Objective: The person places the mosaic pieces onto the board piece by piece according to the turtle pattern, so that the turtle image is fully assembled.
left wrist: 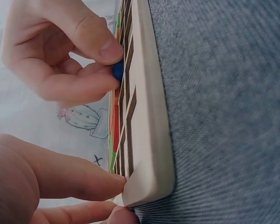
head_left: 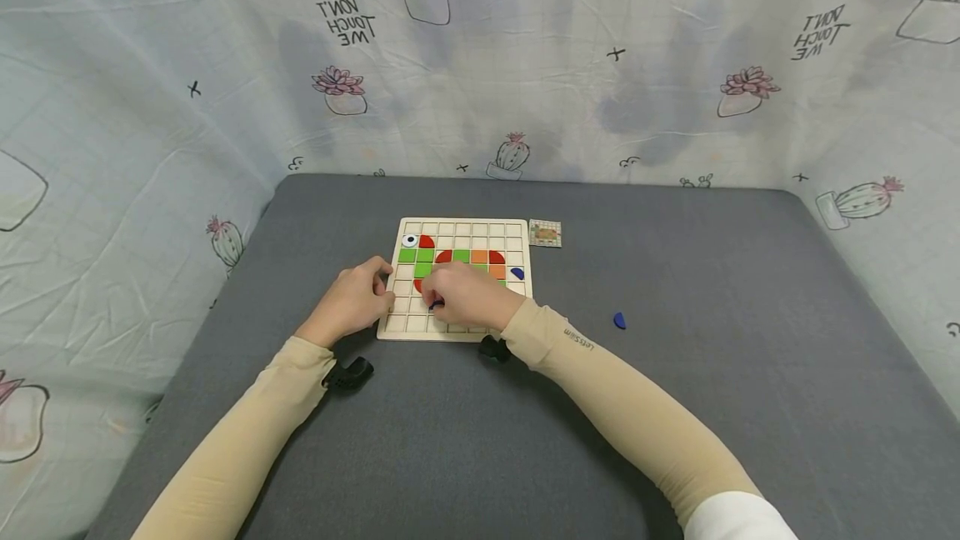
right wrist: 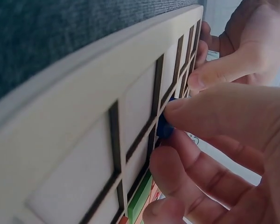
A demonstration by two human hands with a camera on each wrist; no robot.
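Observation:
A pale wooden grid board (head_left: 457, 335) lies on the table, with green, red and orange tiles in several cells. My right hand (head_left: 474, 294) is over its lower middle and pinches a small blue piece (right wrist: 165, 127) between thumb and fingers, at a cell of the grid. The hand partly hides that piece and some tiles. At the board's left edge, my left hand (head_left: 351, 303) holds the rim, thumb (left wrist: 109, 184) on the face and fingers against the side. A blue half-round tile (head_left: 517, 273) sits near the board's right side, and a white eye tile (head_left: 409, 241) at its upper left.
Another blue half-round piece (head_left: 619, 321) lies on the grey table (head_left: 720, 290) to the right of the board. A small patterned card (head_left: 545, 233) lies by the board's upper right corner. White printed cloth (head_left: 555, 65) hangs behind the table.

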